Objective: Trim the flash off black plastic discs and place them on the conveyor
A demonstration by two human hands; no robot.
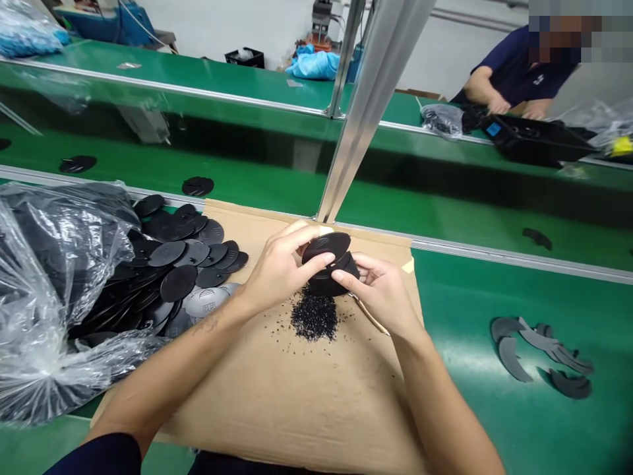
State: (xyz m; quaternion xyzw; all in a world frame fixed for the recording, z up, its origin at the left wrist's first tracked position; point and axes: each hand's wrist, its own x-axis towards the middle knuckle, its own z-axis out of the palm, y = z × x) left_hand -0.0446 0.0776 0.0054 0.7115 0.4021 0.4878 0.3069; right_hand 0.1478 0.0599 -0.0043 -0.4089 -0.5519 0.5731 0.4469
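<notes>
Two hands, left hand (279, 267) and right hand (378, 290), gripping one black disc (327, 264) between them, above trimmed granules (314, 318); untrimmed discs (182, 264) heaped left, still pending.

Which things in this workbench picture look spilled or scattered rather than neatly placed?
Black crumbs lie heaped on the cardboard under both hands. Black discs spill from a plastic bag, and curved offcuts lie loose on the green bench.
</notes>
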